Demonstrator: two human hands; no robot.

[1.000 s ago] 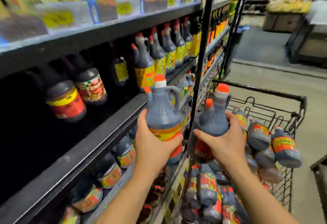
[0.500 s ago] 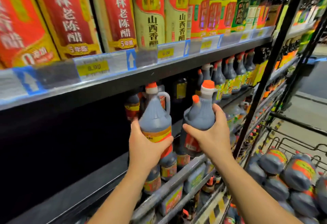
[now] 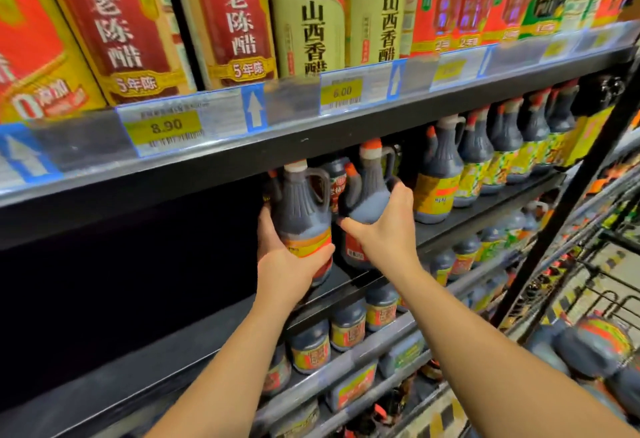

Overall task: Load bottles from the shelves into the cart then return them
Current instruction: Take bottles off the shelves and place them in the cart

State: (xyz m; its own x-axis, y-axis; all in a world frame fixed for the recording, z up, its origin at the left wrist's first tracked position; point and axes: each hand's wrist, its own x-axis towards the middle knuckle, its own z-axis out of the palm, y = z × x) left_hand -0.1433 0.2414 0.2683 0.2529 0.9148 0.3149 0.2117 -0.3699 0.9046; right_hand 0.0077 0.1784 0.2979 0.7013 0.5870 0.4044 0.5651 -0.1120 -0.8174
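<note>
Higher than a second ago, left hand [image 3: 287,264] grips the left bottle [image 3: 303,209], right hand [image 3: 384,233] the right bottle [image 3: 369,195], at the black shop shelf [image 3: 467,226]; yellow price tag [image 3: 166,126] above.

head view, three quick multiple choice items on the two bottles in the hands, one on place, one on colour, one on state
1. Where is the left-hand bottle?
A. lying in the cart
B. held up at the shelf below the price tags
C. on the floor

2. What colour is the cap of the right-hand bottle?
A. green
B. blue
C. orange

3. What is the right hand doing?
A. gripping a bottle
B. hanging empty
C. pushing the cart

Key: 1 B, the left hand holds it upright at the shelf mouth. 2 C, the top of the cap shows orange. 3 A, its fingers and thumb curl round the bottle's shoulder.
</note>
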